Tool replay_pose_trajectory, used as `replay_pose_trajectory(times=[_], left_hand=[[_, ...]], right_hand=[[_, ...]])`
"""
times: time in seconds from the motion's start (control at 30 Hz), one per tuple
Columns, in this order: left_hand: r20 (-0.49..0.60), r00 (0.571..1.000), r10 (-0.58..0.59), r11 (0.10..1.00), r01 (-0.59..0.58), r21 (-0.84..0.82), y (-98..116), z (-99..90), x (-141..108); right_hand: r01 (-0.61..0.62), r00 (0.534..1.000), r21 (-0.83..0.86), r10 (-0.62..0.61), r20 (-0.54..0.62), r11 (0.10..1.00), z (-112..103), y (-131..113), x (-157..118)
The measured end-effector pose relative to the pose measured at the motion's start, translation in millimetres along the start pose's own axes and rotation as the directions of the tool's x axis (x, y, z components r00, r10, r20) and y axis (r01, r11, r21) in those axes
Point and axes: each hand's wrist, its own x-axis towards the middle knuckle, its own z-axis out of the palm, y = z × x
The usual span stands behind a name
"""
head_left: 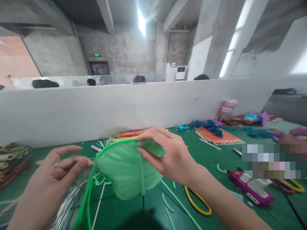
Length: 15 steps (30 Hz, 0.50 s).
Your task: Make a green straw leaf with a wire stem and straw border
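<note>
A pale green leaf-shaped piece [124, 172] with fine ribs stands upright on a thin dark stem at the centre. My right hand [168, 153] pinches its top edge between thumb and fingers. Along the upper left edge runs a bright green strip [90, 188], whose loose length hangs down toward the bottom of the view. My left hand [66, 172] is at the left edge of the leaf, thumb and middle finger pressed together by the strip, index finger stretched out. Whatever lies between those fingertips is too small to make out.
Silvery wires [69, 204] lie at the left on the green table [120, 217]. Green offcuts, yellow-handled scissors [199, 204] and a magenta device [250, 188] are at the right. Behind stands a white partition [96, 111]. Another person's hand [292, 140] shows at the far right.
</note>
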Motion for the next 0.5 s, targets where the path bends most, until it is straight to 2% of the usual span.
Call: replay_pose_trajectory(times=[0.1,0.2,0.27,0.4,0.5], left_hand=[[0.101,0.991,-0.091,0.994,0.097,-0.058,-9.3,1.1,-2.9],[0.099,0.988,-0.115,0.979,0.129,-0.157,-22.9,4.3,-6.0],[0.134,0.985,-0.113,0.979,0.133,-0.157,-32.0,9.3,-8.8],[0.302,0.951,-0.060,0.963,0.135,-0.232,-47.6,26.9,-15.0],[0.331,0.942,-0.053,0.956,0.144,-0.255,-62.2,45.4,-16.7]], right_hand=[[0.002,1.000,0.001,-0.002,-0.004,1.000,0.3,1.0,-0.5],[0.001,1.000,0.005,-0.001,-0.005,1.000,0.1,1.6,-0.7],[0.002,1.000,0.006,-0.002,-0.002,1.000,0.0,1.7,-0.6],[0.007,1.000,0.003,-0.006,-0.013,1.000,0.9,2.3,0.4],[0.008,1.000,0.015,-0.008,-0.013,1.000,2.4,3.5,1.8]])
